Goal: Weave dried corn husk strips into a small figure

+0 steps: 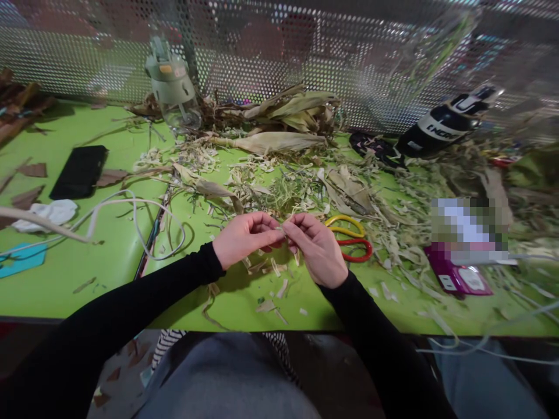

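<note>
Both hands meet over the green table [174,311], fingertips pinched together. My left hand [250,237] has thumb and forefinger closed at the meeting point. Opposite it, my right hand [318,247] is closed in the same way. What lies between the fingertips is too small to make out; a pale bit shows there. Scissors with one yellow and one red handle loop [358,250] lie just right of my right hand, their blades hidden. Pale husk scraps [283,288] are scattered below the hands, and a heap of green and cream shreds [288,192] lies beyond them.
Dried corn husks [279,142] lie along a perforated metal screen [262,58]. A clear bottle [177,96] stands back left; a black bottle [441,131] leans back right. A black phone [80,171] and white cable [135,218] are left, a purple packet [463,278] right.
</note>
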Demonstrator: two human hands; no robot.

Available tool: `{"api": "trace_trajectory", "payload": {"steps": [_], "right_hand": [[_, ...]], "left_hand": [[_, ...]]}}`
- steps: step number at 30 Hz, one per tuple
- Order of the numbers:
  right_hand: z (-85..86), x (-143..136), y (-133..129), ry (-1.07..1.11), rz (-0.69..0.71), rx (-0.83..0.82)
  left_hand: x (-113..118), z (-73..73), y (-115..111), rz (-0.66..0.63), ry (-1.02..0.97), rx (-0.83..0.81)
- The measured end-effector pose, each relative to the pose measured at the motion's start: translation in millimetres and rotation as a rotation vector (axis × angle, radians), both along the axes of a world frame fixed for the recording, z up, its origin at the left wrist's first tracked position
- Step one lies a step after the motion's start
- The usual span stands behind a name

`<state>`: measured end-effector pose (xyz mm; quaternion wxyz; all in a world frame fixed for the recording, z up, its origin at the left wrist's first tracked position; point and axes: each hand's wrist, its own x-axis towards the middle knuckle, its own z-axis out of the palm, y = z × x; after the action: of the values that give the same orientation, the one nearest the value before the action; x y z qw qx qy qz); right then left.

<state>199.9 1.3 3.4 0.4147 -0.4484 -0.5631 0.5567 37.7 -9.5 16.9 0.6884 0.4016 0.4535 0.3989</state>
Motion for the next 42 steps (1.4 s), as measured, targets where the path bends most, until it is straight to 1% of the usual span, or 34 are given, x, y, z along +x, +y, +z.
{"api": "trace_trajectory", "payload": {"steps": [4, 6, 8, 10, 11, 12, 14, 16, 17, 19, 23, 25, 30, 33, 35, 37, 42], "right_hand": [[-2.3, -1, -1, 0.019, 0.005, 0.011], [-0.2, 4, 2, 0.053, -0.033, 0.032], [4.5, 13, 7, 0.063, -0.086, 0.085], [10.3, 23, 13, 0.006, -0.129, 0.166], [12.8, 27, 14, -0.055, -0.132, 0.198], [14.6, 29, 15, -0.14, -0.098, 0.217], [15.2, 27, 13, -0.275, 0.037, 0.225], [12.2, 20, 9, -0.294, 0.132, 0.235], [10.0, 15, 7, -0.279, 0.137, 0.247], [5.8, 7, 3, -0.263, 0.098, 0.28], [3.9, 3, 1, -0.275, 0.035, 0.297], [5.9, 5, 1, -0.263, 0.026, 0.273], [9.7, 6, 1, -0.181, 0.014, 0.154], [9.1, 6, 1, -0.154, 0.028, 0.136], [8.2, 6, 1, -0.155, 0.046, 0.138], [7.8, 6, 1, -0.162, 0.054, 0.146], [8.7, 6, 0, -0.183, 0.033, 0.191]], "left_hand": [[-1, -3.2, -1, -0.018, -0.024, -0.043], [-3, -4.0, -1, -0.016, -0.039, -0.08], [-5, -4.1, 0, 0.003, -0.062, -0.106], [-6, -3.5, 1, 0.023, -0.089, -0.117], [-7, -3.0, 2, 0.03, -0.095, -0.115], [-7, -2.2, 2, 0.032, -0.097, -0.111], [-6, -0.6, 1, 0.036, -0.089, -0.096], [-4, 0.7, 0, 0.051, -0.076, -0.077], [-3, 1.2, 0, 0.061, -0.069, -0.067], [-2, 1.9, -1, 0.076, -0.051, -0.052], [-1, 1.6, -1, 0.045, -0.014, -0.027], [-1, -0.4, -2, 0.039, 0.009, 0.029], [-3, -8.1, -2, 0.038, 0.107, 0.306], [-4, -8.2, -2, 0.032, 0.158, 0.361], [-4, -6.0, -2, 0.038, 0.146, 0.335], [-3, -3.3, -2, 0.046, 0.112, 0.269], [-2, 1.0, -2, 0.052, 0.057, 0.131]]}}
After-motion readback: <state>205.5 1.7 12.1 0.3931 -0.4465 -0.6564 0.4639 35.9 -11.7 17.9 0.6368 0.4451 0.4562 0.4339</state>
